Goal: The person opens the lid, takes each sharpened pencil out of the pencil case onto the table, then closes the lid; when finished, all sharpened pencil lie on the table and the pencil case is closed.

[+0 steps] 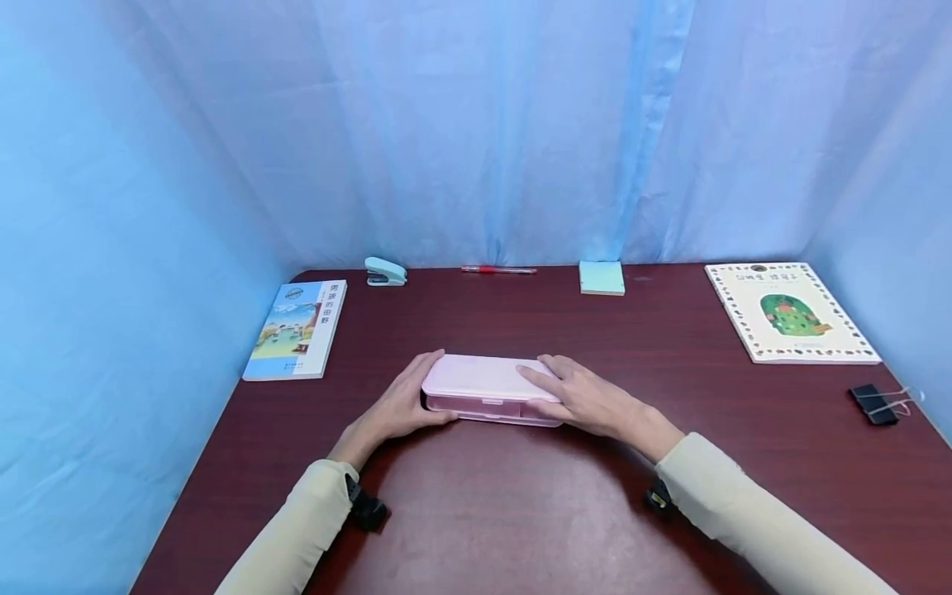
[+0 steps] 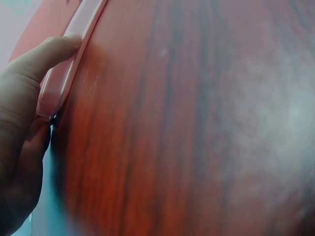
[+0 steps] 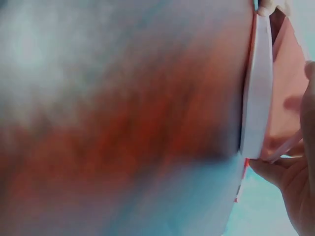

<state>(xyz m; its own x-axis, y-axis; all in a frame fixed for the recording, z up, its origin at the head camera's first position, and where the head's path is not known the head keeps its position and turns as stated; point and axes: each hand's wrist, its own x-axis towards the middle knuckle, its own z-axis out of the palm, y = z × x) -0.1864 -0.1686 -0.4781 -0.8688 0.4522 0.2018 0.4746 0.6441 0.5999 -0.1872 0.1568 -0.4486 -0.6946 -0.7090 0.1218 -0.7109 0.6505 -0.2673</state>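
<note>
Case (image 1: pixel 476 405), one, on tabletop (image 1: pixel 476 512), lid (image 1: pixel 479 378) neither fully raised nor closed, left hand (image 1: pixel 409 402) and right hand (image 1: pixel 587 398) gripping its ends with fingers (image 1: pixel 541 381).

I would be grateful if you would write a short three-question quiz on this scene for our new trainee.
1. Multiple choice: what do the left hand and the right hand both hold?
A) a white rectangular paper book
B) a pink rectangular plastic case
C) a black metal binder clip

2. True or false: the case's pink flat lid is pressed fully closed.

3. Open question: at the back, what lies between the pale mint plastic stapler and the pale mint square notepad?

Key:
1. B.
2. False; a gap shows beneath its front edge.
3. A slim red-and-clear pen.
</note>
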